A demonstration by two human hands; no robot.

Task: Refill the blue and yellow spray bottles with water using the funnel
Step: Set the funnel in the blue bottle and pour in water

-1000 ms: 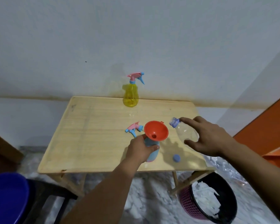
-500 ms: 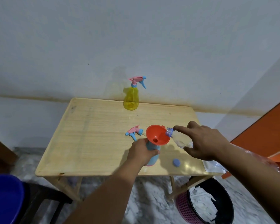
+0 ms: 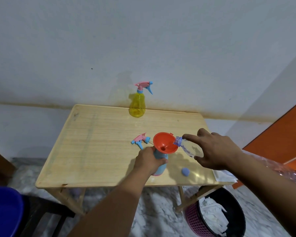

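Left hand (image 3: 148, 159) wrapped round blue spray bottle (image 3: 160, 161) on tabletop (image 3: 96, 144), steadying orange funnel (image 3: 165, 142). Right hand (image 3: 215, 151) grips tilted water bottle (image 3: 189, 147), mouth at funnel rim. Thin plastic: light, crushable, likely slippery wet; hold mid-body gently.

A pale wooden rectangular table (image 3: 96, 147) was set against a plain grey-white wall (image 3: 143, 40), which was marked by a yellowish stain line along its lower part. White-and-grey marbled floor (image 3: 157, 212) was seen beneath. An orange panel (image 3: 280, 134) was placed at the right, a round pink mesh bin (image 3: 195, 221) at the near right, and a blue plastic tub (image 3: 3, 212) at the near left.
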